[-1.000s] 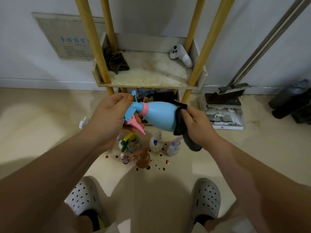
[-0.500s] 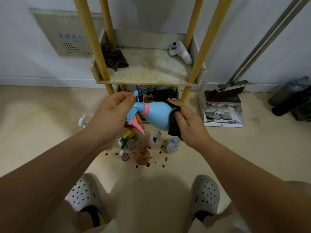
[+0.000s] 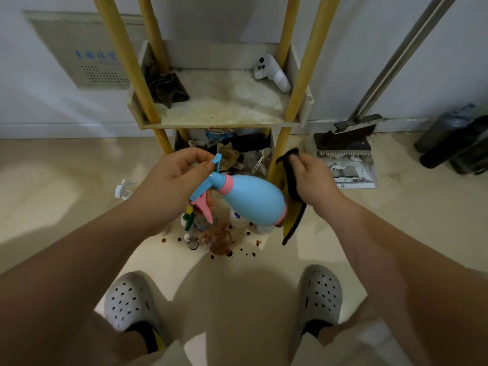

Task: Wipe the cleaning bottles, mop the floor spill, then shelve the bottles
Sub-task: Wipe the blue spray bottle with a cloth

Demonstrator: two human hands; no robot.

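Aloft, spray bottle in left hand — cloth in right hand, alongside

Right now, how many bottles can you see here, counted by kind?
Spray bottles: 2, the blue bottle in the left hand and the green-topped bottle.
White bottles: 2.
Brown pump bottle: 1.
Small bottle: 1.
Total: 6.

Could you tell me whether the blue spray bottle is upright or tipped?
Tipped: left hand holds the spray bottle slanted, base lower right.
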